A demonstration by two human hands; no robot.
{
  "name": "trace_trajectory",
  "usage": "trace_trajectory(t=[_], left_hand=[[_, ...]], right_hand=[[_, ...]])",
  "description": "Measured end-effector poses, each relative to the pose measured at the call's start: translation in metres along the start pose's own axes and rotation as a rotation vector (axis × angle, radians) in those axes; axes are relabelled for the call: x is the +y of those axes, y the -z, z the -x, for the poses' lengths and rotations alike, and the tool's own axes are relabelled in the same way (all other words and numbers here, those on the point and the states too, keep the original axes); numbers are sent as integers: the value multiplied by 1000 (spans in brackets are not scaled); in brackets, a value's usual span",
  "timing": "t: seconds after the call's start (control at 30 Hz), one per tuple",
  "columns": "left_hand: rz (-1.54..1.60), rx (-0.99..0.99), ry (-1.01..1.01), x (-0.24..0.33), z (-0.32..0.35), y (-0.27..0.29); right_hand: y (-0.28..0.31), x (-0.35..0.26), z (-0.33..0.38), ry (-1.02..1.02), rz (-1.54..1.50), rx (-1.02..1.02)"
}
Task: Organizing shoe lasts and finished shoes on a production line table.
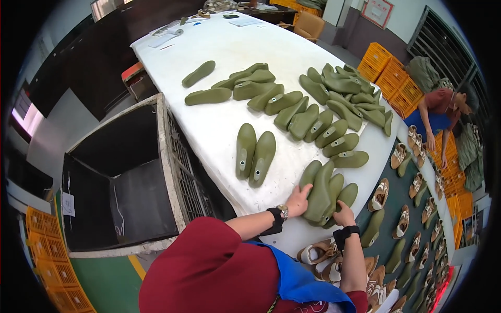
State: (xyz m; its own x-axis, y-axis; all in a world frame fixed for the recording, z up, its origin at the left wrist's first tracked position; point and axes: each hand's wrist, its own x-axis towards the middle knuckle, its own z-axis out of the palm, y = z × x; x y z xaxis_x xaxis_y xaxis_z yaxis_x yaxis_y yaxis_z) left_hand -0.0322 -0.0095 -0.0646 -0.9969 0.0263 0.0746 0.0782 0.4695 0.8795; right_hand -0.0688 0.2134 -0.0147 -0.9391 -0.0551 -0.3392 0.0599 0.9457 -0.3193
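Note:
Several olive-green shoe lasts lie on a white table (224,49). My left hand (298,200) rests against the near side of a small cluster of lasts (322,192) at the table's front edge. My right hand (343,214) touches the same cluster from below. Both hands press on the lasts with fingers curled; neither lifts one. A pair of lasts (254,151) lies side by side just to the left of the cluster. More lasts (334,104) spread in rows across the middle and right of the table.
A large open metal-framed bin (122,172) stands left of the table. A dark conveyor belt (396,195) with shoe uppers on lasts runs along the right. Another person (441,112) bends over it beyond. Yellow crates (391,75) are stacked at the back right and lower left.

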Motion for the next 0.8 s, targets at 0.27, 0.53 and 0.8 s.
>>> trace_trajectory(t=[0.27,0.53,0.8], left_hand=[[-173,-260,34,25,-12,-28],[-471,-453,-200,29,-60,73],[-622,-343,455,-80,-84,251]], right_hand=[[9,28,12,-143,16,12],[3,42,21,-190,31,59],[-3,33,22,-245,74,97]])
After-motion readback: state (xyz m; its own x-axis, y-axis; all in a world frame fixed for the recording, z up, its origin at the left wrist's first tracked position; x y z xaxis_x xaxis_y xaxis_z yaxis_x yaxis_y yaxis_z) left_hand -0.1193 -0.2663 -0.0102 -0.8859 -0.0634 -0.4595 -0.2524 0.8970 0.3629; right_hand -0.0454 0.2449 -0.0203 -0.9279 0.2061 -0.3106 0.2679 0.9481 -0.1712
